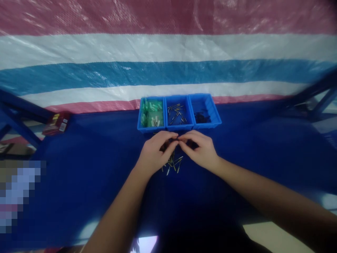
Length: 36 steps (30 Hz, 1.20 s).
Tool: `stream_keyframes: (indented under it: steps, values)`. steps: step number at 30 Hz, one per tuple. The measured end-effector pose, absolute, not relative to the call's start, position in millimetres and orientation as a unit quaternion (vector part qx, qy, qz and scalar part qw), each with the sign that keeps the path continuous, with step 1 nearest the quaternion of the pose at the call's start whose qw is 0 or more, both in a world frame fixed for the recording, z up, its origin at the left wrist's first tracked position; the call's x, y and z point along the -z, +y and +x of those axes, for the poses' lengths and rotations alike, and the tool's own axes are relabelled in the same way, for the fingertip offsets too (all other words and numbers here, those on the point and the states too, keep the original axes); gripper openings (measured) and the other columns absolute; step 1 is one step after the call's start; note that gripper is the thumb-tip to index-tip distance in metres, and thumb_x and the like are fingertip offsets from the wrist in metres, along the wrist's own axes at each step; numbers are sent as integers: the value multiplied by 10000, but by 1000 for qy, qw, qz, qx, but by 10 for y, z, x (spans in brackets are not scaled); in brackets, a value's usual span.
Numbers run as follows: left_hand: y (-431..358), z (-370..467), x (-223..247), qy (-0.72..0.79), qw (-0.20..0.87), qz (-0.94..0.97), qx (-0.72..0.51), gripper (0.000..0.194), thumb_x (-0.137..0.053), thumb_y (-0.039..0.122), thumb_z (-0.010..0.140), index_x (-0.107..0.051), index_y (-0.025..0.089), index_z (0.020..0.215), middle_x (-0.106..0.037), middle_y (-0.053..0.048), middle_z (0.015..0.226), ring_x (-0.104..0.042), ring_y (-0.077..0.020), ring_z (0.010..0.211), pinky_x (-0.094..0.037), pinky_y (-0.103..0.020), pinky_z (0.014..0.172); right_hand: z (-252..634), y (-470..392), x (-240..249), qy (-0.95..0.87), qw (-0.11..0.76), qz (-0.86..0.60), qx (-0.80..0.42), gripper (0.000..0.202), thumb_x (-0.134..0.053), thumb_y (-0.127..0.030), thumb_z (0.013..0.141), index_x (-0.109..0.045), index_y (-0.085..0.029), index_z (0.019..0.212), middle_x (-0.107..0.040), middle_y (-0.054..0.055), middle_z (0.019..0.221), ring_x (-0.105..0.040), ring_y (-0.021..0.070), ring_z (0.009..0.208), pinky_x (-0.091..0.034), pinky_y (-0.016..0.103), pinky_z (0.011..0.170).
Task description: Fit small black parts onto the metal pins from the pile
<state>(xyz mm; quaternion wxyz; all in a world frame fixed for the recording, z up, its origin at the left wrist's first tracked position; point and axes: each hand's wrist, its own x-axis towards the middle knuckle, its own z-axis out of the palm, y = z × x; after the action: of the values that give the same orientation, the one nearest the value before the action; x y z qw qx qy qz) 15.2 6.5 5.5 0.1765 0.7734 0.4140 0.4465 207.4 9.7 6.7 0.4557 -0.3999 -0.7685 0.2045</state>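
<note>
My left hand [159, 151] and my right hand [200, 149] meet fingertip to fingertip above the blue table. Each is closed in a pinch; whatever sits between the fingertips is too small and hidden to name. Just below them on the table lies a loose pile of thin metal pins [172, 164], partly covered by my left hand. Behind my hands stand three blue bins side by side. The left bin [151, 130] holds small white and clear pieces on green, the middle bin [180, 127] more thin metal pins [177, 114], the right bin [214, 117] small dark pieces [202, 117].
A dark red box [56, 123] sits at the table's far left, beside a blue metal frame [22, 114]. Another frame leg [310, 88] stands at the right. A striped plastic sheet [168, 49] hangs behind the table [105, 158]. A bright screen [147, 243] shows at the bottom edge.
</note>
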Motion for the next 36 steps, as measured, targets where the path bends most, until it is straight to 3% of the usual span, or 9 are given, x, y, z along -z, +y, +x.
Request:
stream_keyframes:
  steps: [10, 31, 36]
  values:
    - [83, 146, -27, 415, 163, 781, -438, 174, -615, 183, 946, -698, 212, 1096, -751, -37, 1005, -716, -150, 895, -589, -277, 854, 2069, 86, -60, -769, 455, -399, -205, 82, -665, -171, 880, -721, -207, 928, -733, 48, 866, -677, 154, 745, -571, 284, 621]
    - [77, 165, -55, 399, 149, 776, -465, 207, -664, 175, 912, -676, 201, 1117, -733, -51, 1020, -704, -138, 848, -605, -262, 774, 2060, 93, -67, -768, 460, -401, -198, 91, -664, -169, 885, -725, -200, 944, -740, 55, 869, -668, 147, 716, -573, 280, 611]
    - [92, 159, -26, 403, 158, 776, -459, 193, -635, 177, 934, -680, 209, 1119, -739, -45, 1002, -709, -141, 847, -607, -289, 827, 2056, 88, -64, -770, 457, -402, -191, 97, -661, -174, 886, -723, -209, 951, -743, 53, 875, -669, 151, 718, -576, 286, 609]
